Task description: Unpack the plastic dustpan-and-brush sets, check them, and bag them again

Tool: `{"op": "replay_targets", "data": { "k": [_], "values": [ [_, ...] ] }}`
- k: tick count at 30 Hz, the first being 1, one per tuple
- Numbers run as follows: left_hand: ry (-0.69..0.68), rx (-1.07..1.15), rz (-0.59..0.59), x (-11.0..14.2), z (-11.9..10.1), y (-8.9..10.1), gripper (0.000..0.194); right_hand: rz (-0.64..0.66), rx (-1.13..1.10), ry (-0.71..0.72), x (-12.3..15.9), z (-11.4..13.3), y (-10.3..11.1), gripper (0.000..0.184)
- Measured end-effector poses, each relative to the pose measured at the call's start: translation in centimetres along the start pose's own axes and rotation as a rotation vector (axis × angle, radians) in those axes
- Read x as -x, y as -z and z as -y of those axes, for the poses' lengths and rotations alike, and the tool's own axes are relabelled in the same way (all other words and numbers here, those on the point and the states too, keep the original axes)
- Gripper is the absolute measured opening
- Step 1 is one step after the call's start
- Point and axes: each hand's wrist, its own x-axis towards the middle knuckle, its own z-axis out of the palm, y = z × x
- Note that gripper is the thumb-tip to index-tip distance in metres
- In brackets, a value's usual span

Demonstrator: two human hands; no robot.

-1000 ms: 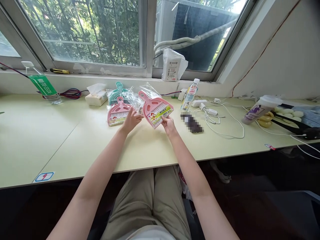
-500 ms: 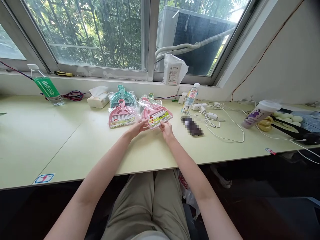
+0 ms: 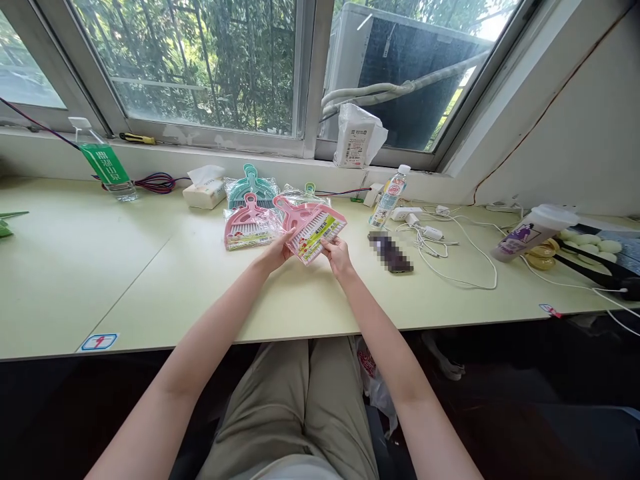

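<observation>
Between my hands I hold a pink dustpan and brush set with white bristles and a yellow-green label, tilted above the table. My left hand is closed on its left edge, and my right hand pinches its lower right side. Just left of it lies another pink dustpan and brush set in clear wrapping. A teal set lies behind that one. Behind the held set is another wrapped set with a green handle, mostly hidden.
On the pale table stand a tissue pack, a green-labelled bottle and a drink bottle. A blurred-out phone, white cables and a lidded cup are on the right.
The held pink set has turned, its handle now raised to the upper left and its label sloping more steeply. The whole view has shifted slightly. Both hands keep their hold.
</observation>
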Motion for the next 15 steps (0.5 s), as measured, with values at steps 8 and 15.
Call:
{"op": "replay_targets", "data": {
  "k": [8, 15],
  "values": [
    [-0.091, 0.033, -0.131, 0.4, 0.3, -1.0, 0.031, 0.011, 0.008, 0.001, 0.1, 0.1, 0.0, 0.014],
    [0.031, 0.000, 0.049, 1.0, 0.9, -1.6, 0.027, 0.006, -0.028, 0.007, 0.3, 0.4, -0.1, 0.017]
  ]
}}
